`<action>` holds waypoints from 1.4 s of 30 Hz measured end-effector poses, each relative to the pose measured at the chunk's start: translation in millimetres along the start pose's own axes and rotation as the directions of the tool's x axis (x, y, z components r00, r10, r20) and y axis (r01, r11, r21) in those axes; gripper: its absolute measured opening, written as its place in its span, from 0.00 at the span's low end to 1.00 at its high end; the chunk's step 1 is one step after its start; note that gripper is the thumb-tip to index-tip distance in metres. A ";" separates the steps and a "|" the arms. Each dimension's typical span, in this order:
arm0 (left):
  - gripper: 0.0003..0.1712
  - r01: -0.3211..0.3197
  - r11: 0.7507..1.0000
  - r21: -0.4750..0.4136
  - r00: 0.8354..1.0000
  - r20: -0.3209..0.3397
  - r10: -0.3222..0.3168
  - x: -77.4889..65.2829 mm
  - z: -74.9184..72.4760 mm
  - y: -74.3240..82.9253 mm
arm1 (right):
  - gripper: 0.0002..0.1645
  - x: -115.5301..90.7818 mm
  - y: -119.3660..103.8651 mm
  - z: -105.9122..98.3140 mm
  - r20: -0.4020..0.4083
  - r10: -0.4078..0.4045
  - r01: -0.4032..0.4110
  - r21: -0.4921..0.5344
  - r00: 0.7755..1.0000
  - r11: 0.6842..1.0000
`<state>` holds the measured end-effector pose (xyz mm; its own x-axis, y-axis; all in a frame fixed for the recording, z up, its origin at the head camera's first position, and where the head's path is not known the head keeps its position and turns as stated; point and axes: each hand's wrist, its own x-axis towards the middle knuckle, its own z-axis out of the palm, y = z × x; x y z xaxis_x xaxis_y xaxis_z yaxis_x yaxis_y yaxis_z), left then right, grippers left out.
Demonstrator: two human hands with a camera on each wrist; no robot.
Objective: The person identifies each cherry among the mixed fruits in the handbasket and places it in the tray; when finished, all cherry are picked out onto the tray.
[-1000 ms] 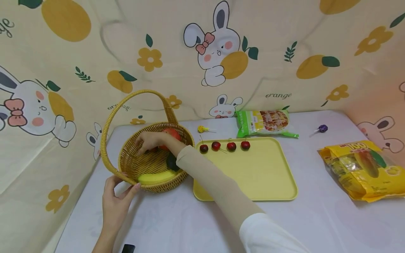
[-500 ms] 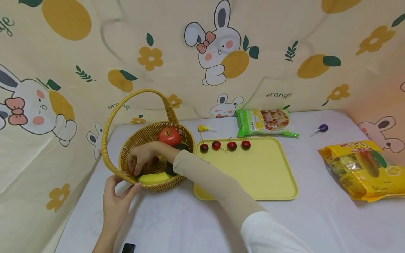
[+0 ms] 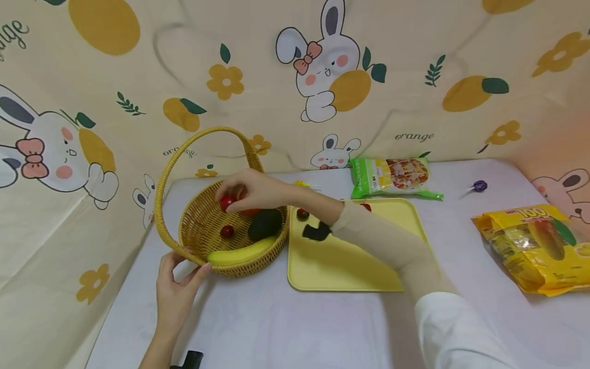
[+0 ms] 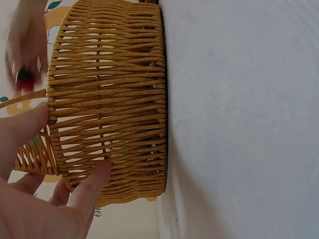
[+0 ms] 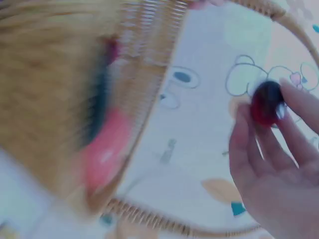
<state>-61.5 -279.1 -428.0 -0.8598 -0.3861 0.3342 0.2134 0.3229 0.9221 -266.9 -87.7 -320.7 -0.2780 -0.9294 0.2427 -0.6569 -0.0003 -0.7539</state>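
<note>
My right hand (image 3: 255,188) pinches a dark red cherry (image 3: 226,203) above the wicker basket (image 3: 193,220). In the right wrist view this cherry (image 5: 268,103) sits between thumb and fingertips, beyond the basket's rim. At the near left, my left hand (image 3: 177,294) grips the basket's rim by the foot of the handle. The left wrist view shows its fingers (image 4: 92,186) against the woven side. Inside the basket lie another cherry (image 3: 227,231), a yellow banana (image 3: 241,254), a dark green avocado (image 3: 265,225) and a red apple (image 3: 251,212), partly hidden by my right hand.
A yellow tray (image 3: 345,266) stands right of the basket, with a cherry (image 3: 302,214) and part of another (image 3: 365,207) visible past my right arm. Behind are a green snack bag (image 3: 396,177) and a yellow lollipop (image 3: 301,183). A purple lollipop (image 3: 480,186) and yellow bag (image 3: 534,248) lie right.
My right hand has risen from the basket's floor and moved right, a cherry now in its fingers. My left hand keeps its hold on the rim. The head view has shifted slightly.
</note>
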 end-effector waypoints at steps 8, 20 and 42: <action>0.26 0.022 1.000 0.002 1.000 -0.010 -0.022 -0.1 2.5 1.5 | 0.13 -115.7 24.5 -9.2 -0.217 0.115 -0.121 -0.016 0.969 0.992; 0.27 0.024 1.000 -0.006 1.000 -0.019 -0.024 0.7 1.1 1.7 | 0.14 -154.0 68.0 16.8 -0.176 0.312 -0.327 -0.059 0.934 0.943; 0.26 0.024 1.000 0.006 0.999 -0.021 -0.024 -1.2 1.4 2.3 | 0.13 -77.2 12.4 -14.2 -0.229 0.204 -0.263 -0.271 0.952 0.926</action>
<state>-60.6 -276.6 -426.5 -0.8546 -0.4122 0.3158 0.1894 0.3188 0.9287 -263.5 -10.7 -340.1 -0.5590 -0.8002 0.2171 -0.7249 0.3446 -0.5965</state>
